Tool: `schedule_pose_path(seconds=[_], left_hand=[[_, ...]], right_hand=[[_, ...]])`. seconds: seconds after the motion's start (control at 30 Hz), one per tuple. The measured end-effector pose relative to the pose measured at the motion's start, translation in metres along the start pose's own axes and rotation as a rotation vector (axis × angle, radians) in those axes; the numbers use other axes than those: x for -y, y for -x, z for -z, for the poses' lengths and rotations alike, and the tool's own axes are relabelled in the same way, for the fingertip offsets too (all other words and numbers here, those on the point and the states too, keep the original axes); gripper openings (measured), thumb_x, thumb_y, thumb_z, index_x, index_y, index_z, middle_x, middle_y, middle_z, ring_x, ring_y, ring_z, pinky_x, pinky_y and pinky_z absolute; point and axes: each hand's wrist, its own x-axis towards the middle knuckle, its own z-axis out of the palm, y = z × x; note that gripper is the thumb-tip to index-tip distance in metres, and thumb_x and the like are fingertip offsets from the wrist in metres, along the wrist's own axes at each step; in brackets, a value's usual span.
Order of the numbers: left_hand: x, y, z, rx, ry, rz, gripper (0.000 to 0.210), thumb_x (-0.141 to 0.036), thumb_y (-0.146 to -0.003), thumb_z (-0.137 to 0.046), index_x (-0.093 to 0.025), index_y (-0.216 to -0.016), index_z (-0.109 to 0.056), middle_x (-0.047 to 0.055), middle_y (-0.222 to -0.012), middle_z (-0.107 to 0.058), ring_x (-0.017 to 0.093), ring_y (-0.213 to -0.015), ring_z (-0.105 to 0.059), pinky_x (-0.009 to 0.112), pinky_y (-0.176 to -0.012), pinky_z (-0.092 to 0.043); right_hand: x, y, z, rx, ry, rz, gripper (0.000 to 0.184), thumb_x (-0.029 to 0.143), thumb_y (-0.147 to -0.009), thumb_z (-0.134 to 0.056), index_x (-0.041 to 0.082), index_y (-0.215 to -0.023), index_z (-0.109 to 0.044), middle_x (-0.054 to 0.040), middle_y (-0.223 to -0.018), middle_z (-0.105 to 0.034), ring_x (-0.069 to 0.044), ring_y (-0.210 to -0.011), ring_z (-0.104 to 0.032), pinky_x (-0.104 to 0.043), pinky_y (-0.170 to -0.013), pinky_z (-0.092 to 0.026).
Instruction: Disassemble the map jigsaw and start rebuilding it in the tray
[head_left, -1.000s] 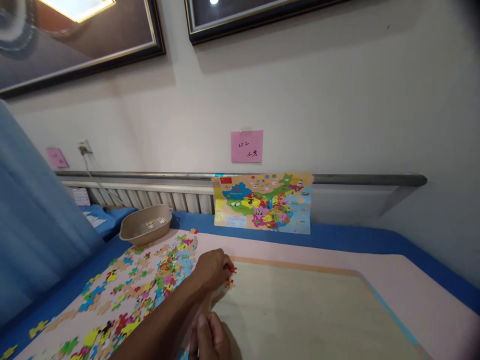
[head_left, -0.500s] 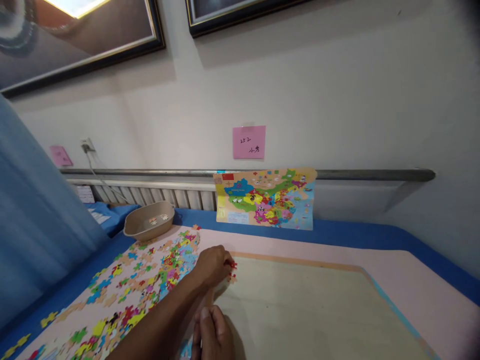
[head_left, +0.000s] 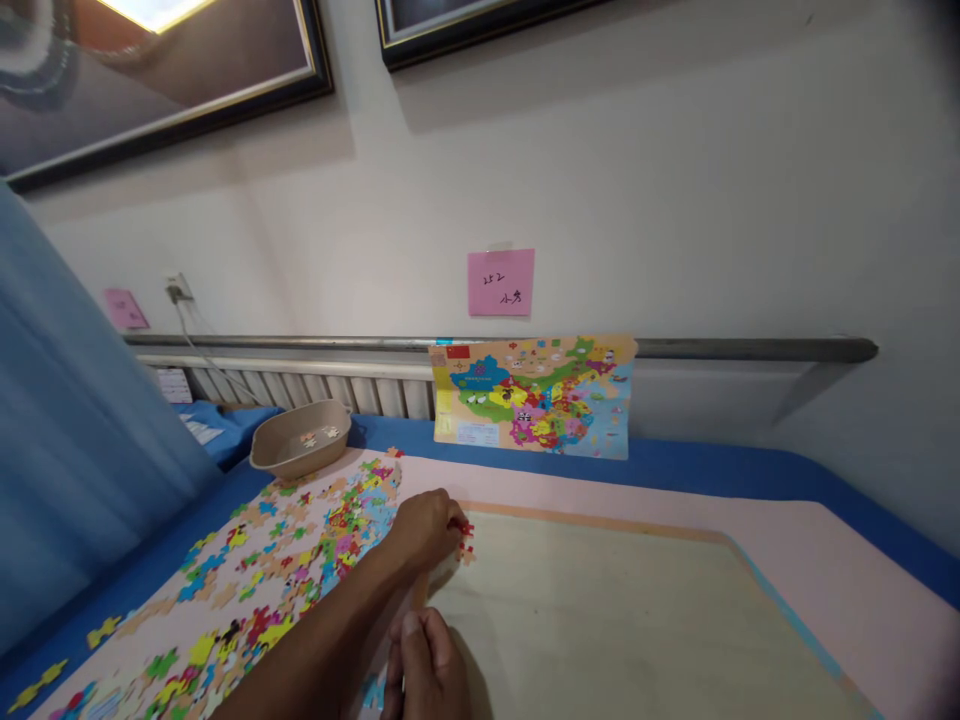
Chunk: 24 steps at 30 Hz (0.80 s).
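Observation:
My left hand [head_left: 431, 525] reaches over the top left corner of a pale puzzle board [head_left: 615, 610]. Its fingers are pinched at a red puzzle piece [head_left: 466, 528], and an orange-and-red piece [head_left: 467, 556] lies against it just below. My right hand [head_left: 431, 665] rests closed by the board's left side, at the bottom of the view. Whatever it holds, if anything, is hidden by the fingers. A light blue piece [head_left: 373, 690] shows partly beside it. Loose puzzle pieces [head_left: 345, 545] of many colours spread to the left, partly covered by my left forearm.
A beige basin [head_left: 300, 455] with a few pieces inside stands at the back left. Against the rail [head_left: 750, 349] leans a colourful map sheet [head_left: 532, 400]. Pink paper [head_left: 795, 530] surrounds the board on a blue cloth [head_left: 720, 465]. A blue curtain [head_left: 82, 430] hangs at left.
The view has shifted very slightly. Both hands keep nearly the same place and grip, and the pieces look unmoved.

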Motion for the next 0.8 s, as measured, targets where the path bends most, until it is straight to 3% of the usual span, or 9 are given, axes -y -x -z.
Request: schedule_pose_path(seconds=[0.13,0.4,0.63,0.8], left_hand=[[0.000,0.000,-0.001,0.001,0.003,0.004,0.035,-0.020,-0.084,-0.064,-0.027,-0.107,-0.088,0.006,-0.113,-0.084,0.026,-0.106,-0.076,0.032,-0.089,-0.054],[0.003,-0.002,-0.004,-0.011,-0.010,0.007,0.033,-0.020,-0.084,-0.064,-0.027,-0.106,-0.088,0.005,-0.115,-0.083,0.024,-0.108,-0.076,0.031,-0.091,-0.053],[0.014,0.000,0.009,-0.067,0.012,0.028,0.034,-0.018,-0.086,-0.062,-0.025,-0.108,-0.087,0.006,-0.112,-0.083,0.024,-0.105,-0.076,0.030,-0.088,-0.053],[0.013,0.002,0.012,-0.036,0.023,0.033,0.033,-0.017,-0.087,-0.062,-0.024,-0.106,-0.088,0.005,-0.111,-0.084,0.023,-0.105,-0.076,0.028,-0.090,-0.053]], right_hand=[[0.007,0.001,-0.002,-0.011,-0.145,-0.120,0.051,0.072,-0.085,-0.069,0.024,-0.076,-0.054,0.0072,-0.058,-0.041,-0.007,-0.044,-0.026,-0.022,-0.044,-0.021],[0.013,0.005,-0.001,0.000,-0.156,-0.204,0.044,0.064,-0.087,-0.069,0.023,-0.080,-0.055,0.0077,-0.059,-0.043,-0.006,-0.045,-0.025,-0.020,-0.044,-0.015],[0.004,0.001,0.004,0.043,-0.128,-0.235,0.044,0.065,-0.086,-0.068,0.025,-0.080,-0.051,0.0075,-0.060,-0.045,-0.007,-0.044,-0.029,-0.021,-0.043,-0.015],[0.003,0.001,0.003,0.066,-0.138,-0.237,0.044,0.065,-0.087,-0.067,0.025,-0.079,-0.049,0.0083,-0.060,-0.044,-0.007,-0.044,-0.026,-0.022,-0.043,-0.016]])
